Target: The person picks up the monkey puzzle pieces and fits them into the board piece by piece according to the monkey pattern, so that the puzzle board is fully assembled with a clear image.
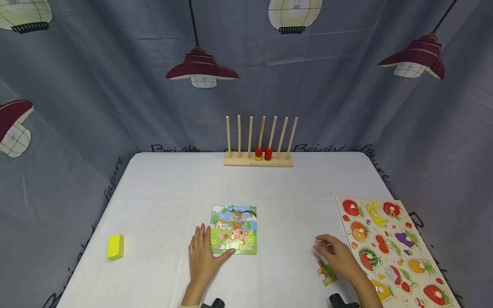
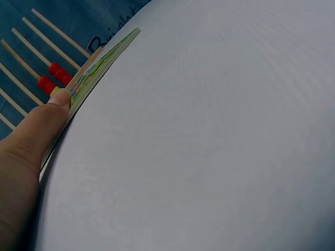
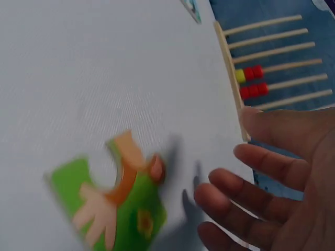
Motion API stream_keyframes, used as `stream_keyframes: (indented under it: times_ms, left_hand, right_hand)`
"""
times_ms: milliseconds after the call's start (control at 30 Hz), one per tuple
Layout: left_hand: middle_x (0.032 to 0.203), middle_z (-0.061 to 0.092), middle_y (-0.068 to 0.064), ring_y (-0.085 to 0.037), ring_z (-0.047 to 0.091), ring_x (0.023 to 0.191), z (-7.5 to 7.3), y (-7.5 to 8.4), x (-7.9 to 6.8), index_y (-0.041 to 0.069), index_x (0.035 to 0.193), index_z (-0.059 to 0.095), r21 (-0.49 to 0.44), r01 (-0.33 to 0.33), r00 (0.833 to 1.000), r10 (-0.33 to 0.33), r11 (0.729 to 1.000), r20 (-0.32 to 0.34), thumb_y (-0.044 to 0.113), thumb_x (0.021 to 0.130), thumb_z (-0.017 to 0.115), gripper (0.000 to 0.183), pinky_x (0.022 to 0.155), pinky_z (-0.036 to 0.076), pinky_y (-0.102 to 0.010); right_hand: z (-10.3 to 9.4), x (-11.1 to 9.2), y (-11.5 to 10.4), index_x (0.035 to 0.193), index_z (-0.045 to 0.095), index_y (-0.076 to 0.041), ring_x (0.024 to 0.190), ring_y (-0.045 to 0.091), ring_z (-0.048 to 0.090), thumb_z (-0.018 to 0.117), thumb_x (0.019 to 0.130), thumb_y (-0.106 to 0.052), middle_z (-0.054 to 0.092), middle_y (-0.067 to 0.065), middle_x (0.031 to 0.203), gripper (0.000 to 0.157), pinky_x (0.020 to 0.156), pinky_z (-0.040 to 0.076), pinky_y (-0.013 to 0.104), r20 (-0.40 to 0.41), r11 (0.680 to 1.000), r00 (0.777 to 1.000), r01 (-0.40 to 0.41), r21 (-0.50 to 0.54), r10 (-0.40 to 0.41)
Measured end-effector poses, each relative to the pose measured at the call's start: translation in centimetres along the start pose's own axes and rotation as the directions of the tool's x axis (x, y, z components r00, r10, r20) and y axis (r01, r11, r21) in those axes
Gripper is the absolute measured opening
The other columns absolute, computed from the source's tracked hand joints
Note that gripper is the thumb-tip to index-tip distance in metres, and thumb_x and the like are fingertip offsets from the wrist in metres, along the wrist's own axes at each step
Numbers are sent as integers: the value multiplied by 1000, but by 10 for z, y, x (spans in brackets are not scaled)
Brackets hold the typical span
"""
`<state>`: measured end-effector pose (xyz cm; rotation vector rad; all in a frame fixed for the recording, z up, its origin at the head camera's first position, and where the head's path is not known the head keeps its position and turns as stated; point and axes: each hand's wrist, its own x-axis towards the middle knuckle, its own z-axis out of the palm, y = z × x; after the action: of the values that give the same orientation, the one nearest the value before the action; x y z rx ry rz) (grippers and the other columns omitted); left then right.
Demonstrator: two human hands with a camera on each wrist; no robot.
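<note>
A square jigsaw puzzle (image 1: 233, 229) with a cartoon monkey lies on the white table. My left hand (image 1: 203, 256) rests at its left side, fingers straight, with the thumb touching the lower edge; in the left wrist view the thumb (image 2: 44, 120) lies on that edge. Farther right, my right hand (image 1: 338, 256) is held beside a loose jigsaw piece (image 1: 326, 273), green with an orange and brown picture. In the right wrist view this piece (image 3: 123, 196) is apart from the loosely bent fingers (image 3: 251, 193), and the hand holds nothing.
At the table's back edge stands a wooden peg rack (image 1: 258, 159) with red and yellow beads on two pegs. A fruit peg board (image 1: 390, 252) lies along the right side. A yellow block (image 1: 115, 247) is on the left. Grey curtains (image 1: 115, 85) surround the table.
</note>
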<state>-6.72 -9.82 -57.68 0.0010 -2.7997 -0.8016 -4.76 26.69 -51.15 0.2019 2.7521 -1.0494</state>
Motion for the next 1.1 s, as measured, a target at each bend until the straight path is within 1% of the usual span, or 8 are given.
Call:
stream_keyframes:
  times_ms: [133,233,433,600,667,833,933,1100]
  left_hand:
    - [147,29,-17,-32,17,139,0,1,0,3,138,34,-7,4,1000,-4,1000,3,74,62,60,107,110,13,-50]
    - [147,28,-16,-32,16,139,0,1,0,4,138,34,-7,7,1000,-7,1000,8,74,62,59,107,110,13,-50]
    - [147,28,-15,-30,16,139,0,2,1,4,139,34,-1,7,1000,-7,1000,7,75,62,59,107,111,13,-49]
    - [147,29,-15,-30,15,140,0,2,1,4,139,34,1,4,1000,-4,1000,7,74,62,60,106,111,13,-49]
    - [147,29,-16,-30,16,140,0,2,1,4,139,34,2,5,1000,-5,1000,8,74,62,60,107,111,13,-49]
    - [147,28,-16,-31,16,139,1,1,0,4,139,34,2,9,1000,-9,1000,8,74,63,59,106,111,12,-49]
    - [147,29,-16,-31,16,139,1,0,0,4,139,34,0,7,1000,-7,1000,5,75,63,59,106,111,13,-49]
    - [146,30,-16,-31,17,139,1,-1,-1,4,138,35,3,2,1000,-2,1000,-6,75,62,58,106,110,14,-49]
  right_hand:
    - [-11,-13,12,119,55,-5,85,15,58,65,81,-34,61,11,106,49,71,49,30,30,994,996,-82,-69,84]
    - [-17,-19,18,124,48,-1,87,17,57,69,76,-37,60,12,106,63,72,49,34,65,986,988,-132,-103,139]
    - [-18,-27,22,134,31,6,87,19,54,79,65,-32,56,11,101,92,73,47,35,82,982,985,-144,-125,155]
    - [-9,-34,22,134,28,7,94,27,53,78,64,-39,52,19,107,98,81,46,44,60,978,990,-118,-170,130]
    - [-5,-36,22,134,30,7,101,35,52,75,65,-46,49,25,112,98,86,44,50,54,974,990,-114,-198,127]
    - [4,-39,18,134,33,4,113,47,42,71,63,-58,40,33,123,102,90,38,60,38,955,987,-141,-260,156]
    - [9,-40,16,134,34,3,109,44,44,75,59,-55,41,31,121,103,90,39,58,23,942,981,-178,-285,192]
    - [18,-41,16,133,37,3,104,38,47,78,60,-45,43,29,117,97,88,40,55,-20,937,984,-177,-301,180]
